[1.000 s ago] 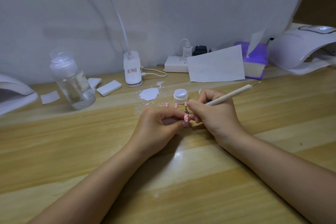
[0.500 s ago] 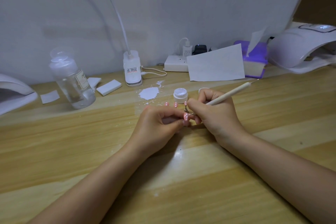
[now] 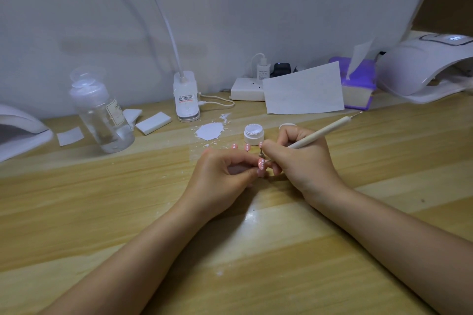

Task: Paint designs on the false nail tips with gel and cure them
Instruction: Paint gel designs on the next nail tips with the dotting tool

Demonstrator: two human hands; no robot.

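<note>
My left hand (image 3: 225, 174) pinches a pink false nail tip (image 3: 261, 164) with white marks at the table's middle. My right hand (image 3: 302, 161) grips a cream dotting pen (image 3: 320, 134) like a pencil, and its metal tip touches that nail tip. Just behind the hands, more pink nail tips (image 3: 247, 147) with white dots stand in a row. An open white gel jar (image 3: 253, 134) sits right behind them, its lid (image 3: 286, 126) partly hidden by my right hand.
A white curing lamp (image 3: 430, 69) stands at the back right, another lamp (image 3: 20, 130) at the left edge. Clear bottle (image 3: 102, 112), white blocks (image 3: 153, 123), lamp base (image 3: 186, 97), white gel smear (image 3: 210, 131), paper sheet (image 3: 304, 92), purple tissue box (image 3: 358, 84) and power strip (image 3: 247, 89) line the back.
Almost nothing has moved. The pen's handle has shifted very slightly while its tip stays at the nail tip held by my left hand.
</note>
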